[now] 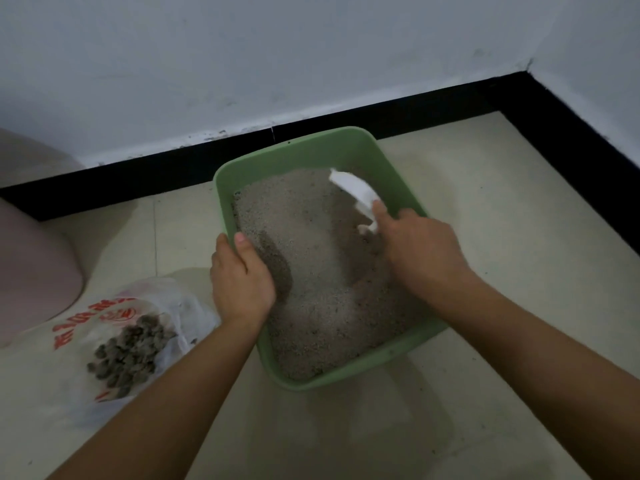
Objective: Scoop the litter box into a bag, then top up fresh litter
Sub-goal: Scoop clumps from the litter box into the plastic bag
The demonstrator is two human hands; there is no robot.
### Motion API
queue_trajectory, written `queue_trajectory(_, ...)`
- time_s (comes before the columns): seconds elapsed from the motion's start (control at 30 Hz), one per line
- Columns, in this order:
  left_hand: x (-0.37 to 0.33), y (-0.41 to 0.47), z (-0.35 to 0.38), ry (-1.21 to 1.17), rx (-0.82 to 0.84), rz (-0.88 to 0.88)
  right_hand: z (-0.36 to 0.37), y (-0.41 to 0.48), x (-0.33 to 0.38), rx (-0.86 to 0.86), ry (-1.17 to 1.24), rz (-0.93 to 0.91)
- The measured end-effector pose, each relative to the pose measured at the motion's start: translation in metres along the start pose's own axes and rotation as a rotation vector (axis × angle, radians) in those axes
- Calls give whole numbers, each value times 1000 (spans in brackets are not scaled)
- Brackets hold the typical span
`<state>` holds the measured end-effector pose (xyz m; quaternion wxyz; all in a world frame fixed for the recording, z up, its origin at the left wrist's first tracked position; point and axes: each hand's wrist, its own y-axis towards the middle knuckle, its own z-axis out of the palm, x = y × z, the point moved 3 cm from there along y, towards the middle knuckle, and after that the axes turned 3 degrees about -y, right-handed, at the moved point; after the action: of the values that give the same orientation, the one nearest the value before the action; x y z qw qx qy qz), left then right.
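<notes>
A green litter box stands on the tiled floor, holding grey-beige litter. My left hand grips the box's left rim, thumb inside. My right hand holds the handle of a white scoop, whose blade points toward the box's far right corner, over the litter. A translucent plastic bag with red print lies on the floor to the left of the box, open, with several dark grey clumps inside.
A white wall with a black skirting board runs behind the box and turns a corner at the right. A pinkish rounded object stands at the left edge. Beige floor tiles surround the box.
</notes>
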<state>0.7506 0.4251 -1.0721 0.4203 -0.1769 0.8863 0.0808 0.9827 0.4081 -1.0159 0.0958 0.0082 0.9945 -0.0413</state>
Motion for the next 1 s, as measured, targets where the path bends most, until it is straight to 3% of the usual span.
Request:
queue_trajectory(0.07,0,0,-2,-6,0,-5,12,5,-16,57,8,145)
queue_trajectory(0.17,-1,1,-2,-16,8,-8,34,4,-8,140,172,192)
queue_trajectory(0.3,-2,1,-1,-33,11,-7,36,-8,37,187,335,38)
queue_trajectory(0.43,1,2,-2,-68,-14,-16,27,-27,68,211,234,-143)
queue_trajectory(0.7,-2,-1,-5,-98,-23,-47,-16,-60,63,141,106,-369)
queue_trajectory(0.9,0,0,-5,-119,-23,-46,-42,-11,-2,54,-129,-135)
queue_trajectory(1.0,1,0,-5,-127,-18,-44,-28,10,-32,220,-149,-38)
